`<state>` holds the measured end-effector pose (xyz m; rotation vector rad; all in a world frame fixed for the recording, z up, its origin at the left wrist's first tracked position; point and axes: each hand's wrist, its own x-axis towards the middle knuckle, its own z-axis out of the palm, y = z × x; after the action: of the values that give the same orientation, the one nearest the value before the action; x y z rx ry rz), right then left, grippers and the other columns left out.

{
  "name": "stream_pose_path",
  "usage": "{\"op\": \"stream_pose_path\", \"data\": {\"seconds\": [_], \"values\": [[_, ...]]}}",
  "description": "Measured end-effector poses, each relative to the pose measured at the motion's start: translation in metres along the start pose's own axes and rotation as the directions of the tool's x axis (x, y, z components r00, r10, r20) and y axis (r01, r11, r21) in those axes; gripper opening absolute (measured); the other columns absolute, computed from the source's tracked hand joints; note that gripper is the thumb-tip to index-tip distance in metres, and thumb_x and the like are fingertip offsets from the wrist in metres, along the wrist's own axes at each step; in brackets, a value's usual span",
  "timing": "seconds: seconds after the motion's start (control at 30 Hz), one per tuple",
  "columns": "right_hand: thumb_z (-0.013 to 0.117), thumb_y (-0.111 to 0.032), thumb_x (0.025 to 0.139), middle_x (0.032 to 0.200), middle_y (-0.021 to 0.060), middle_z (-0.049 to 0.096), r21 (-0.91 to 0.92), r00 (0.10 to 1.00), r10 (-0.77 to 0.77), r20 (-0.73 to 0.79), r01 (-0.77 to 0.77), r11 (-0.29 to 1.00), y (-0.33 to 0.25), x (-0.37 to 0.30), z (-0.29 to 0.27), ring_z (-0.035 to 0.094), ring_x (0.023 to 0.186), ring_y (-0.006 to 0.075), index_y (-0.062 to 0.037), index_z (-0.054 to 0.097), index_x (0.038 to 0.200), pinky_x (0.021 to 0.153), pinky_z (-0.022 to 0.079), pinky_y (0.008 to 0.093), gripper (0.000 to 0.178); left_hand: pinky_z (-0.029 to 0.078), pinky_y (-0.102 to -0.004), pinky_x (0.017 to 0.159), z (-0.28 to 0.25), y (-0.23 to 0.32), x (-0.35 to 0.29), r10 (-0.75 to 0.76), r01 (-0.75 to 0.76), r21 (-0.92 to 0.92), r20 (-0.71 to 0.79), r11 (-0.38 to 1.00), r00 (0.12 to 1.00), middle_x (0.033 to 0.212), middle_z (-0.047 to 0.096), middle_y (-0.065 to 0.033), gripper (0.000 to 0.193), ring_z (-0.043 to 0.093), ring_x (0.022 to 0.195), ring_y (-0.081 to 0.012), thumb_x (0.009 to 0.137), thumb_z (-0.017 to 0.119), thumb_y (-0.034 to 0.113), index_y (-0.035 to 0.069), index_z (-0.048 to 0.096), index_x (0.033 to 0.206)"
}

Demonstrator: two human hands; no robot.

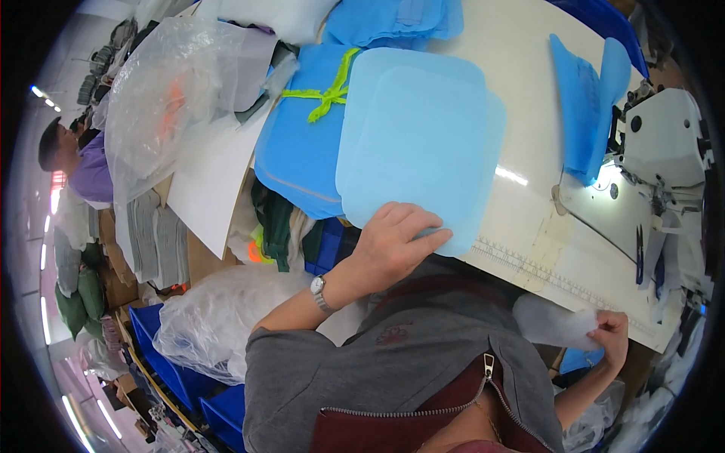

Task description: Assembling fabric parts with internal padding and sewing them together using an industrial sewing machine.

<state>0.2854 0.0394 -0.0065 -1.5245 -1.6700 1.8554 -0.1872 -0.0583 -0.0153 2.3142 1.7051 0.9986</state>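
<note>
The left hand [400, 245] lies on the near edge of the light blue sheets [419, 128], with its fingers close together and its thumb parted from them toward the right. Whether it pinches the edge or only presses on it is unclear, as the underside is hidden. A watch [319, 291] sits on that wrist. The right hand [610, 336], farther right and beside the near edge of the table [521, 83], pinches a soft white piece of padding [555, 321] between thumb and fingers.

The light blue sheets lie slightly out of line with one another on the left half of the table, partly over a deeper blue stack [298, 147] on their left, which is tied with a yellow-green strip [328, 97]. More blue pieces [393, 23] lie beyond them at the far side.

At the right stands a white sewing machine [664, 136] with its lamp lit, and folded blue pieces [580, 113] are just left of it. Ruler markings [529, 268] run along the near edge of the table.

On the left are a clear plastic bag [181, 90], a white board [215, 174] and stacks of grey cloth [151, 241]. Nearer, another clear bag [226, 317] rests on a blue bin [181, 366]. A person in purple [92, 170] is at the far left.
</note>
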Motion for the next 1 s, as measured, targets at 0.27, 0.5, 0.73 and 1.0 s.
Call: {"op": "stream_pose_path", "data": {"seconds": [0.27,0.5,0.73,1.0], "values": [[0.074,-0.001,0.062,0.067,0.0003,0.060,0.039,1.000,-0.011,0.007,0.011,0.999,-0.008,0.001,0.007,0.053,0.063,0.0075,0.0001,0.062,0.070,0.057,0.039,0.0211,0.014,0.050,-0.0401,0.083,0.014,-0.013,0.006,-0.054,0.062,0.060,-0.119,0.996,0.991,0.109,0.062,-0.0133,0.032,0.060,0.103,-0.0323,0.068,0.061,0.001,0.001,0.064,0.099],[0.072,0.001,0.061,0.067,-0.0007,0.058,0.029,1.000,-0.011,-0.017,0.012,1.000,-0.003,0.001,0.005,0.052,0.062,0.0057,0.0001,0.062,0.070,0.056,0.038,0.0204,0.014,0.050,-0.0386,0.083,0.022,-0.003,0.017,-0.115,0.144,0.185,-0.162,0.972,0.980,0.111,0.062,-0.0121,0.029,0.059,0.105,-0.0319,0.068,0.066,0.001,0.003,0.066,0.098],[0.073,-0.007,0.063,0.069,0.0016,0.062,-0.015,0.999,-0.034,-0.026,0.033,0.999,-0.001,0.002,0.005,0.056,0.062,0.0078,0.0011,0.063,0.072,0.056,0.042,0.0214,0.015,0.046,-0.0412,0.087,0.019,0.001,0.015,-0.162,0.184,0.159,-0.143,0.970,0.976,0.116,0.060,-0.0127,0.028,0.056,0.110,-0.0319,0.072,0.069,0.008,0.003,0.065,0.100],[0.070,0.001,0.062,0.067,-0.0022,0.057,-0.041,0.998,-0.023,-0.065,0.021,0.999,-0.009,0.000,0.009,0.050,0.060,0.0049,0.0005,0.061,0.070,0.055,0.037,0.0195,0.012,0.042,-0.0439,0.092,0.013,-0.003,0.008,-0.201,0.207,0.060,-0.096,0.976,0.975,0.117,0.058,-0.0141,0.032,0.054,0.111,-0.0336,0.076,0.070,0.015,0.002,0.062,0.105]]}}
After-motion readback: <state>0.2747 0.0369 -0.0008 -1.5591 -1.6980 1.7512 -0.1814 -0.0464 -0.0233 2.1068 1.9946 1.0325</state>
